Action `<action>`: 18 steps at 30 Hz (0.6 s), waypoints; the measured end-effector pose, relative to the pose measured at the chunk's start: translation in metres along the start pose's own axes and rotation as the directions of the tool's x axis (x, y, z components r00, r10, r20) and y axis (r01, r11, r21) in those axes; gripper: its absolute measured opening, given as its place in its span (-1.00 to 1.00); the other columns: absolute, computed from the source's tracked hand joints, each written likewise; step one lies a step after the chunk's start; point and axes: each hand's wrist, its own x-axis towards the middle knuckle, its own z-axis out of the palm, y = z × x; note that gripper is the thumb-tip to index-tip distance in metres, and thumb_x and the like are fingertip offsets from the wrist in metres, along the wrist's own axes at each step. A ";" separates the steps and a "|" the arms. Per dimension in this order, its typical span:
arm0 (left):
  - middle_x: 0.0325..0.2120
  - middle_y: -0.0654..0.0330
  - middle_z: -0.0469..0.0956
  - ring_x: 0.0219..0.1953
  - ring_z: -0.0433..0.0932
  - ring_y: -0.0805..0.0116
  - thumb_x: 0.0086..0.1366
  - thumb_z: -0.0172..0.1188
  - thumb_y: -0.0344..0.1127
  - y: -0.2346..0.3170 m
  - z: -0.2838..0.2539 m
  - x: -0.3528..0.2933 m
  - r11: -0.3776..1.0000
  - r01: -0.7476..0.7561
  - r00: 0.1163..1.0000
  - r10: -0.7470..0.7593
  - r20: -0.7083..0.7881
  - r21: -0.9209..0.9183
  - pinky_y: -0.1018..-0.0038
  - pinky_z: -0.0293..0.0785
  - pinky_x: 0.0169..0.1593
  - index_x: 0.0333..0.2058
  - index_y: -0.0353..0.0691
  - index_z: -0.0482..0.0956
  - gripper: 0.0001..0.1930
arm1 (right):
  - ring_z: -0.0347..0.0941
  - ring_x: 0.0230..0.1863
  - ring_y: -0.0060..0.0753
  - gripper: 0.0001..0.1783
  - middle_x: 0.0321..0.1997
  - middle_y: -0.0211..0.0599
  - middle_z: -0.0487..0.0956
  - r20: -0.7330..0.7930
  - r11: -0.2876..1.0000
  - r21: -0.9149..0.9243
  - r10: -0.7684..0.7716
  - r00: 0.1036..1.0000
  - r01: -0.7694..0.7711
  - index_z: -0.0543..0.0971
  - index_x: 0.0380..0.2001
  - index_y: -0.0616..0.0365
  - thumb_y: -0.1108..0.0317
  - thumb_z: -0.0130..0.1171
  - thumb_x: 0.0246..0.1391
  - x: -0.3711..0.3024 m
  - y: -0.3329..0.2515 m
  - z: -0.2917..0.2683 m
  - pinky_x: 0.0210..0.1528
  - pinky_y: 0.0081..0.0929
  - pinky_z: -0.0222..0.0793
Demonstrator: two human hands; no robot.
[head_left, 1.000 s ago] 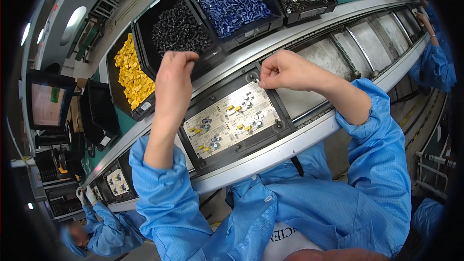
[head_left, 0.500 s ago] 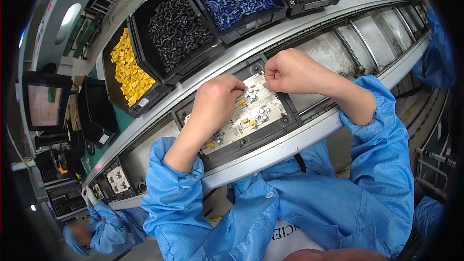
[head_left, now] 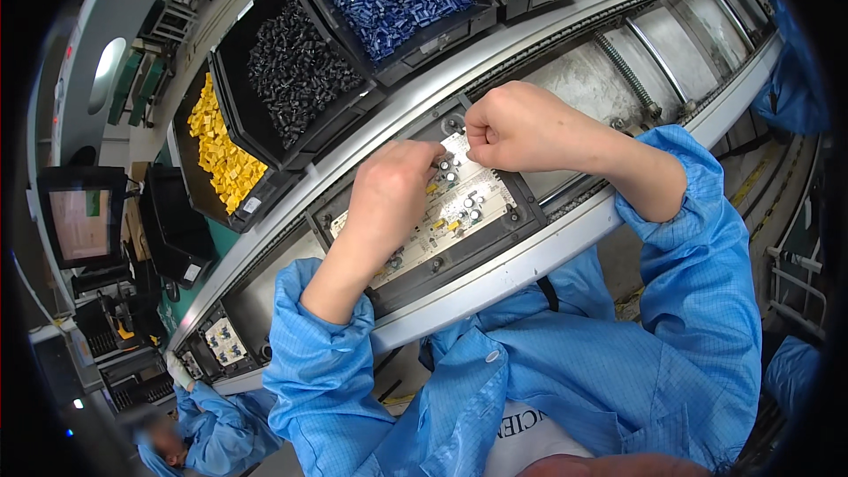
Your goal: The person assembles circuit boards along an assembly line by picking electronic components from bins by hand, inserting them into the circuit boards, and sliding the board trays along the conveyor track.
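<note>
At far left of my feed, a monitor shows writing too small to read. White labels on the black bin and yellow-parts bin blur too. My left hand and, at the upper corner, right hand pinch narrow grips over the circuit board; contents, I cannot tell. Black lettering marks the shirt.

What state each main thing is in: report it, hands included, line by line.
Cream rectangular circuit board: bearing components, partly covered.
Black rectangular frame: around the board.
Bare left hand: fingers bent over the board; grip hidden.
Bare right hand: fingers curled at the board's edge; grip hidden.
Small yellow blocks: loose, heaped.
Small black parts: loose, heaped.
Small blue parts: loose, heaped.
Dark-edged rectangular monitor: lit.
</note>
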 end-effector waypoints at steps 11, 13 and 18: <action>-0.29 0.07 0.62 -0.23 0.61 0.07 0.15 0.25 -0.46 -0.051 -0.063 0.037 0.977 0.143 0.889 -0.056 -0.455 0.160 0.31 0.53 -0.14 -0.25 -0.24 0.63 -0.83 | 0.52 -0.50 0.00 -0.89 -0.62 -0.10 0.55 -0.035 0.958 -0.286 0.027 0.999 -0.036 0.55 -0.67 0.22 0.42 0.11 -0.21 0.000 0.004 0.004 -0.38 -0.16 0.42; -0.24 0.04 0.60 -0.15 0.58 0.05 0.12 0.27 -0.45 -0.089 -0.074 0.046 0.905 0.254 0.914 -0.110 -0.390 0.341 0.25 0.50 -0.06 -0.20 -0.24 0.62 -0.77 | 0.52 -0.50 0.01 -0.89 -0.62 -0.08 0.55 -0.012 0.948 -0.319 0.011 1.000 -0.014 0.55 -0.67 0.22 0.43 0.11 -0.23 0.004 -0.001 0.005 -0.38 -0.15 0.43; -0.26 0.01 0.58 -0.13 0.55 -0.01 0.09 0.30 -0.39 -0.113 -0.068 0.060 0.835 0.310 0.943 -0.207 -0.261 0.455 0.19 0.49 -0.04 -0.20 -0.24 0.61 -0.74 | 0.53 -0.47 0.05 -0.88 -0.60 -0.03 0.55 0.035 0.936 -0.342 0.104 0.994 -0.086 0.55 -0.68 0.24 0.41 0.11 -0.26 0.006 -0.001 0.005 -0.36 -0.12 0.43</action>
